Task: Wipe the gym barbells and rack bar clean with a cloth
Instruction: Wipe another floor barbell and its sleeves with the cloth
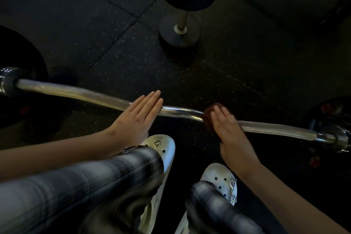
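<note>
**Cloth on the bar, both my hands flat**

The floor (237, 59) under me is dark speckled rubber matting with seams running across it. Lying on it, stretching from the left edge to the right edge in front of my feet, is the barbell (79, 92), a chrome bar with a kink near its middle, and a dark weight plate at each end; the left plate (22, 74) shows far more than the right one.

Further out on the floor, well apart from the bar, a dumbbell (183, 5) stands on one end with its pale cap facing up.

My legs come in from below in dark checked trousers (91, 182), and my white clogs (163, 148) sit just behind the bar.

My left hand (136, 121) lies across the bar left of its middle, palm down, fingers straight and together, fully spread flat rather than curled. It has hold of nothing.

My right hand (229, 131) is flat too, fingers straight and pointing away from me, pressing down on the cloth (210, 115). I am not gripping it; it sits under my fingers.

The cloth is a small dark brown wad, draped over the bar just right of the kink, touching the metal.
</note>
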